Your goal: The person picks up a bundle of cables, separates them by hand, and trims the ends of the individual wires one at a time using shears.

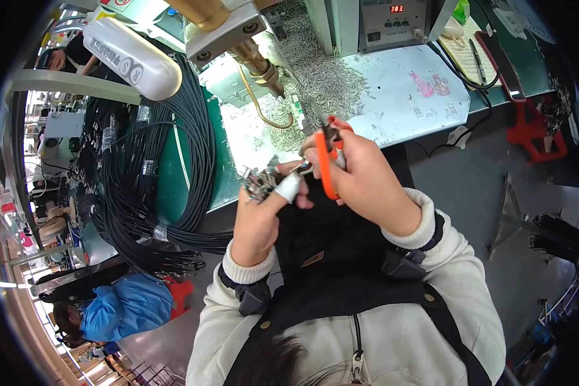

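My left hand (258,215), its thumb wrapped in white tape, is closed around a bundle of dark cables with metal ends (260,184); motion blurs part of it. My right hand (365,166) grips an orange-handled hand tool (326,168). Its dark metal part shows above the fingers, but whether it is scissors or pliers I cannot tell. Between my hands, a small cable end (303,165) lies close to the right fingertips. Just beyond them, a brass-coloured machine head (262,69) points down at the worktop (392,106). Small silvery metal pieces (331,80) cover much of the surface there.
A large coil of black cable (202,145) lies at my left under a white cylinder (133,59). Behind the worktop stands a control box (392,29). A notebook (468,58) and phone (500,64) sit far right. Red stools (537,135) and a person in blue (128,307) are nearby.
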The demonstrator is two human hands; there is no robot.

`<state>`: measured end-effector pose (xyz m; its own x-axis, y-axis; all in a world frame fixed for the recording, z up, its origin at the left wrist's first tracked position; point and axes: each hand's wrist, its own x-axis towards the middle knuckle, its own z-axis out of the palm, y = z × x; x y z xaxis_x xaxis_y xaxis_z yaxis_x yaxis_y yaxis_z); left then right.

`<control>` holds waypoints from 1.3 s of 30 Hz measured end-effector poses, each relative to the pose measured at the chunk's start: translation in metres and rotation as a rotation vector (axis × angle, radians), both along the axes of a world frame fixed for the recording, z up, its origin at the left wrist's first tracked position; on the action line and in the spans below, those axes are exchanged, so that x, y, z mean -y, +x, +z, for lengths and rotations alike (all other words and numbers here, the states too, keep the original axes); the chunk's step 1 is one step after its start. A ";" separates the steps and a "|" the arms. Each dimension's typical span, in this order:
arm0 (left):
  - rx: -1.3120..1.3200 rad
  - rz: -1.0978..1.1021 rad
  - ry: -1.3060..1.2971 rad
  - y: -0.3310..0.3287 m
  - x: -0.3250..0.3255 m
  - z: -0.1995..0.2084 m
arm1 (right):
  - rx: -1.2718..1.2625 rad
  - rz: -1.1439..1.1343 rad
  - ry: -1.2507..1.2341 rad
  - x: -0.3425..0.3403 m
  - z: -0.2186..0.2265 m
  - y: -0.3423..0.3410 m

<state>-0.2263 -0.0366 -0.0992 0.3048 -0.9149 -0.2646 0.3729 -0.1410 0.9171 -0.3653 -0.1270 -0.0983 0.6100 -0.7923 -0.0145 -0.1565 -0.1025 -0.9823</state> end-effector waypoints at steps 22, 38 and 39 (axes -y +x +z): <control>0.794 0.208 -0.274 -0.015 -0.002 -0.014 | 0.200 -0.093 -0.351 -0.019 -0.024 0.008; 0.000 0.139 -0.026 -0.009 0.001 0.003 | 0.244 0.033 0.007 -0.010 -0.020 -0.002; 0.051 0.162 -0.032 -0.010 0.001 0.004 | 0.107 0.066 -0.110 -0.010 -0.017 -0.006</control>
